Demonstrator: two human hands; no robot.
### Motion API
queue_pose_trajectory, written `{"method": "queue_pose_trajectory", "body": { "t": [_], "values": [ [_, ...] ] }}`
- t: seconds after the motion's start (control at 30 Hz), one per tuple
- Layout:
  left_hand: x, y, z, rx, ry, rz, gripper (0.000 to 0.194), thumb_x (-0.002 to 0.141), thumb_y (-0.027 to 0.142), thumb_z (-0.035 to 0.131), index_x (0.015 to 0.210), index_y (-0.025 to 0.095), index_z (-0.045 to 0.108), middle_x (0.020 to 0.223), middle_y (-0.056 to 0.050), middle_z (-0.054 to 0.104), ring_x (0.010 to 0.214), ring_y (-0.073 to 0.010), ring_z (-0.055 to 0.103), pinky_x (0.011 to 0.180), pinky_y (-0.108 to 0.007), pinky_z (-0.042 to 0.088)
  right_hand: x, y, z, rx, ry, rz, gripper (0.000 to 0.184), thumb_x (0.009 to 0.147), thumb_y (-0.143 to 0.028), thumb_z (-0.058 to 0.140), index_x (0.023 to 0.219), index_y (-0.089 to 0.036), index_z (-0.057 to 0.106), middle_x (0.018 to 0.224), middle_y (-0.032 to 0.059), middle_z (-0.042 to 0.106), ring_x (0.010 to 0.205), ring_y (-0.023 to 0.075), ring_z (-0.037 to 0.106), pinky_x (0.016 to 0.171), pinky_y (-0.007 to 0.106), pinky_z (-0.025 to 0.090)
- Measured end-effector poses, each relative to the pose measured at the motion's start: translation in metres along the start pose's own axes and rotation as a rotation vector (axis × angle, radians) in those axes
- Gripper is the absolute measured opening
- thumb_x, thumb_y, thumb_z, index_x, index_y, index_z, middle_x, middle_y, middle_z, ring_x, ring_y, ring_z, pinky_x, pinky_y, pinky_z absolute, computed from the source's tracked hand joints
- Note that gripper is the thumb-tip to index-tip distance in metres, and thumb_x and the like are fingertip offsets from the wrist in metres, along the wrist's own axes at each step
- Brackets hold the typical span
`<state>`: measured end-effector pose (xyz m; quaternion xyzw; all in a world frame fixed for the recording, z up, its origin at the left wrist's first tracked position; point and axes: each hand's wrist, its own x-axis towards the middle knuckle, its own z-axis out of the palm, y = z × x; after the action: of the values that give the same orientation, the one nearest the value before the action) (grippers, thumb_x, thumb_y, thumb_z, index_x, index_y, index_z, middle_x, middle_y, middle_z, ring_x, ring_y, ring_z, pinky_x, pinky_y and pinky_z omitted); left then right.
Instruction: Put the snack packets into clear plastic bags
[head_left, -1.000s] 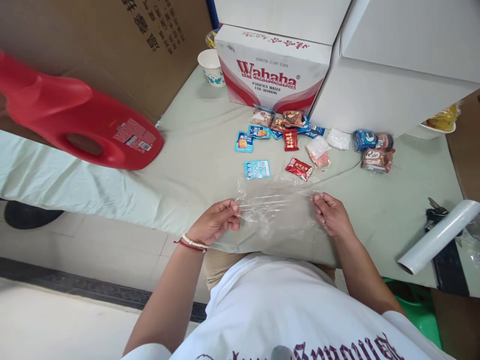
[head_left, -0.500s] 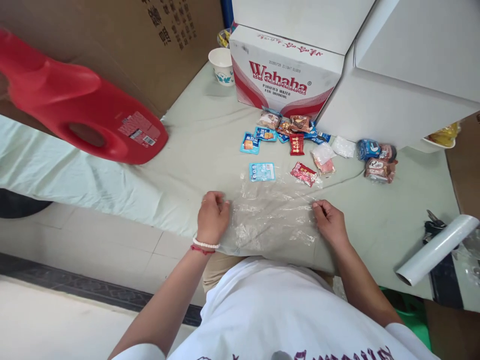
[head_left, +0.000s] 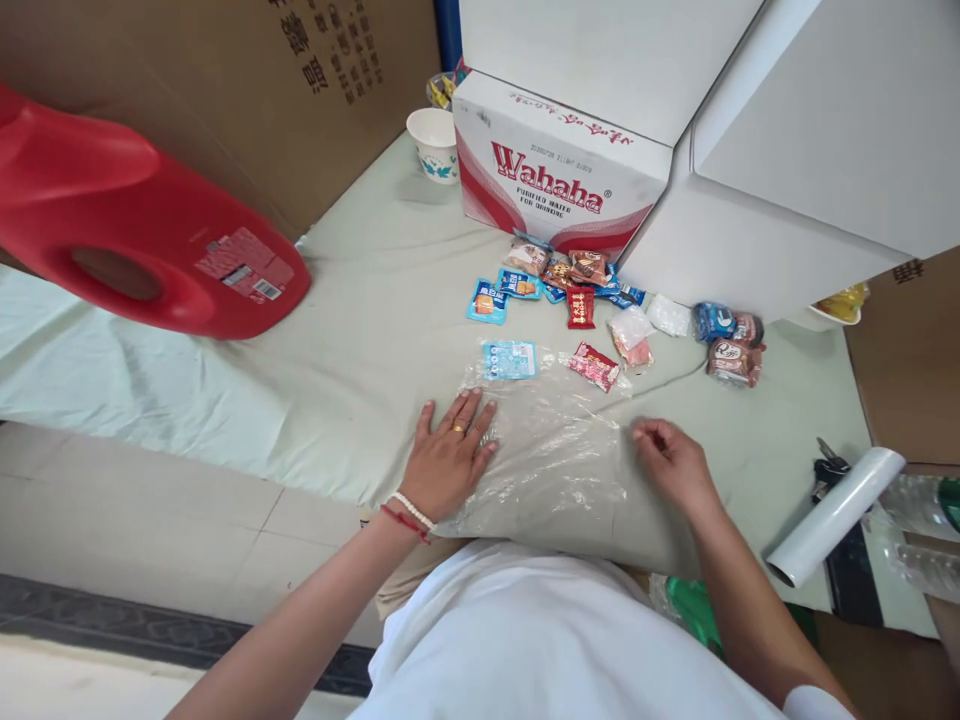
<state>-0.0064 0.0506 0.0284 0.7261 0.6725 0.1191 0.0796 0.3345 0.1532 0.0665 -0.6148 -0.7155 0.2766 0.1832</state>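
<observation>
A sheet of clear plastic film (head_left: 555,450) lies spread and wrinkled on the cloth-covered table before me. My left hand (head_left: 450,455) rests flat on the film's left part, fingers spread. Just beyond the film's right edge is my right hand (head_left: 671,460), its fingers curled closed, with no film visible in them. At the film's far edge lie a light-blue snack packet (head_left: 510,360) and a red-and-pink wrapped snack (head_left: 594,366). Farther back are blue packets (head_left: 487,302), a small red packet (head_left: 580,307) and several other wrapped snacks (head_left: 589,267).
A white Wahaha carton (head_left: 555,170) stands behind the snacks, a paper cup (head_left: 435,145) beside it. At left leans a big red jug (head_left: 172,240). On the right lie a film roll (head_left: 836,515), keys (head_left: 829,460) and plastic bottles (head_left: 919,505). More wrapped snacks (head_left: 735,362) sit right of centre.
My left hand has opened from a curled grip and now presses flat on the film. The right hand has come away slightly from the film's right edge. The view has shifted a little.
</observation>
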Motion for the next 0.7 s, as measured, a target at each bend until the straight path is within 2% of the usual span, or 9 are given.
{"method": "queue_pose_trajectory", "body": {
  "t": [0.1, 0.17, 0.3, 0.4, 0.47, 0.53, 0.6, 0.63, 0.7],
  "values": [
    [-0.004, -0.004, -0.002, 0.024, -0.021, 0.02, 0.056, 0.104, 0.043, 0.039, 0.158, 0.027, 0.039, 0.167, -0.012, 0.03, 0.154, -0.0312, 0.032, 0.125, -0.064, 0.009, 0.055, -0.027, -0.019, -0.19, 0.177, -0.172, 0.035, 0.094, -0.049, 0.055, 0.1, -0.018, 0.072, 0.091, 0.009, 0.068, 0.078, 0.0225, 0.062, 0.075, 0.035, 0.049],
    [-0.004, -0.002, -0.003, 0.044, -0.034, 0.023, 0.057, 0.103, 0.045, 0.04, 0.158, 0.028, 0.039, 0.168, -0.012, 0.029, 0.155, -0.0316, 0.031, 0.124, -0.065, 0.008, 0.105, -0.057, -0.017, -0.288, 0.2, -0.28, 0.032, 0.097, -0.04, 0.05, 0.106, -0.019, 0.072, 0.103, 0.0114, 0.069, 0.088, 0.025, 0.064, 0.08, 0.036, 0.048],
    [-0.003, 0.002, -0.003, 0.086, -0.051, 0.028, 0.057, 0.103, 0.045, 0.04, 0.157, 0.028, 0.04, 0.168, -0.012, 0.029, 0.154, -0.032, 0.033, 0.124, -0.066, 0.011, 0.202, -0.108, 0.013, -0.509, 0.123, -0.303, 0.052, 0.094, -0.029, 0.054, 0.146, -0.022, 0.052, 0.142, 0.0155, 0.056, 0.102, 0.0302, 0.064, 0.08, 0.038, 0.048],
    [-0.01, 0.007, -0.002, 0.108, -0.05, 0.026, 0.057, 0.104, 0.045, 0.038, 0.157, 0.026, 0.041, 0.167, -0.012, 0.029, 0.153, -0.0322, 0.033, 0.123, -0.067, 0.014, 0.244, -0.121, 0.024, -0.649, 0.024, -0.28, 0.044, 0.097, -0.028, 0.049, 0.14, -0.018, 0.057, 0.137, 0.0194, 0.06, 0.102, 0.0312, 0.065, 0.08, 0.038, 0.047],
    [-0.016, 0.012, 0.0, 0.104, -0.036, 0.019, 0.059, 0.104, 0.046, 0.037, 0.158, 0.024, 0.039, 0.167, -0.013, 0.03, 0.153, -0.0321, 0.033, 0.124, -0.067, 0.013, 0.253, -0.118, 0.017, -0.665, 0.048, -0.264, 0.034, 0.1, -0.028, 0.044, 0.123, -0.016, 0.067, 0.123, 0.0196, 0.067, 0.102, 0.0312, 0.065, 0.08, 0.037, 0.046],
    [-0.022, 0.017, 0.002, 0.083, -0.019, 0.004, 0.062, 0.104, 0.046, 0.036, 0.159, 0.02, 0.036, 0.166, -0.014, 0.031, 0.154, -0.0317, 0.033, 0.125, -0.065, 0.012, 0.245, -0.111, 0.0, -0.555, 0.169, -0.24, 0.032, 0.101, -0.031, 0.043, 0.106, -0.016, 0.07, 0.109, 0.0177, 0.071, 0.098, 0.0299, 0.065, 0.078, 0.036, 0.046],
    [-0.024, 0.022, 0.003, 0.055, -0.002, -0.022, 0.063, 0.104, 0.046, 0.036, 0.16, 0.017, 0.033, 0.165, -0.015, 0.033, 0.154, -0.0309, 0.033, 0.126, -0.063, 0.012, 0.221, -0.105, -0.019, -0.282, 0.275, -0.195, 0.033, 0.101, -0.038, 0.044, 0.093, -0.017, 0.068, 0.093, 0.0133, 0.071, 0.084, 0.0255, 0.064, 0.069, 0.032, 0.045],
    [-0.023, 0.024, 0.003, 0.042, 0.003, -0.036, 0.064, 0.104, 0.046, 0.036, 0.16, 0.017, 0.033, 0.165, -0.015, 0.034, 0.154, -0.0307, 0.033, 0.126, -0.063, 0.011, 0.202, -0.103, -0.026, -0.092, 0.276, -0.162, 0.035, 0.1, -0.043, 0.046, 0.087, -0.018, 0.065, 0.083, 0.0098, 0.068, 0.074, 0.0219, 0.061, 0.062, 0.03, 0.043],
    [-0.02, 0.027, 0.003, 0.019, 0.009, -0.054, 0.064, 0.103, 0.045, 0.036, 0.16, 0.015, 0.033, 0.165, -0.015, 0.034, 0.154, -0.0308, 0.033, 0.127, -0.062, 0.011, 0.155, -0.103, -0.03, 0.315, 0.14, -0.066, 0.04, 0.094, -0.056, 0.055, 0.077, -0.02, 0.058, 0.065, 0.0013, 0.056, 0.051, 0.0138, 0.047, 0.048, 0.025, 0.034]
  ]
}}
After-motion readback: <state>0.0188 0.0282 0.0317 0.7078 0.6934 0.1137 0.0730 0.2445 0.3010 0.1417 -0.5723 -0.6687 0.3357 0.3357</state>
